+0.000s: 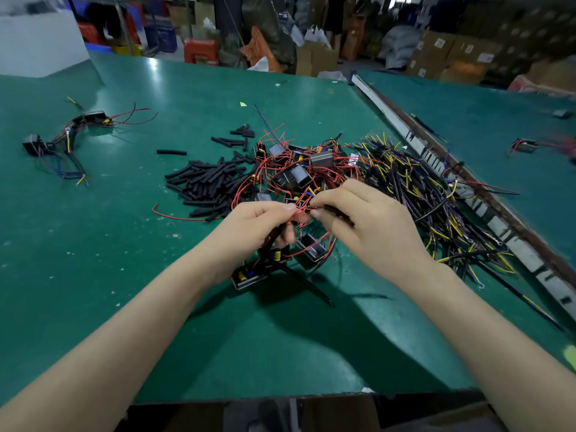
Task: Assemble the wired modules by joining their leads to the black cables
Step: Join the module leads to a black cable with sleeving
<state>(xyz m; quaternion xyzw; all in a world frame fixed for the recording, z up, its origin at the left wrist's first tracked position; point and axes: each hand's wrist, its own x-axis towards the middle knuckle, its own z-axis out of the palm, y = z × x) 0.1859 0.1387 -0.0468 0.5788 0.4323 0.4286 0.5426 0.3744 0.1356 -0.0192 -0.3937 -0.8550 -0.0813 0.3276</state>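
My left hand (258,232) pinches a thin red lead (296,213) and my right hand (364,222) pinches a black cable end (330,208); the fingertips meet above the green table (124,244). Black box modules hang or lie under my hands: one (311,249) open-topped, another (249,275) near my left wrist, with a black cable (305,283) trailing toward me. A tangle of modules with red leads (299,169) lies just beyond my hands. A heap of black cables with yellow and purple wire ends (430,194) lies to the right.
A pile of short black sleeve tubes (205,182) lies left of the tangle. Joined modules with cables (62,138) lie at the far left. A metal rail (436,160) divides this table from another on the right, where one more module (526,146) lies. Boxes and crates stand behind.
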